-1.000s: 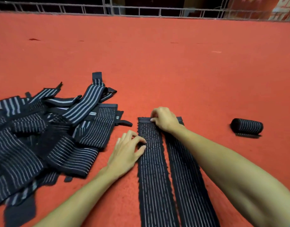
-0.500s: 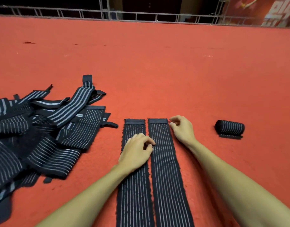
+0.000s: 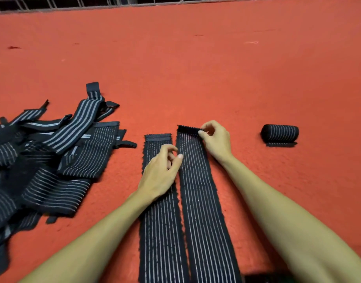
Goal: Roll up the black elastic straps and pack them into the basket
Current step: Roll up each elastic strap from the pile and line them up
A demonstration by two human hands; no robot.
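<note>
The black ribbed elastic strap with thin pale lines (image 3: 204, 201) that is being started lies flat and lengthwise on the red felt-covered surface (image 3: 226, 68). It runs from the near edge of the view away from the person, and its far hemmed end (image 3: 187, 129) is lifted and turned back toward them. The right hand (image 3: 216, 139) pinches that turned end near its right corner between thumb and curled fingers. The left hand (image 3: 161, 172) sits just left of this strap, over the second flat black strap (image 3: 161, 231) lying alongside it. Its fingers are loosely curled and grasp nothing visible, and the thumb tip is at this strap's left edge. To roll well, I judge the left hand should take the free left corner so both corners turn together, with the first fold tight and square to the pale lines; a slanted start would likely cone the roll. Light tension along the length should help, since elastic tends to spring open. Well to the right of this strap rests one finished black striped roll (image 3: 279, 133), and to its left lies a loose heap of unrolled black striped straps (image 3: 53, 156). A metal railing (image 3: 73, 3) runs far beyond its far end. No basket is in view.
</note>
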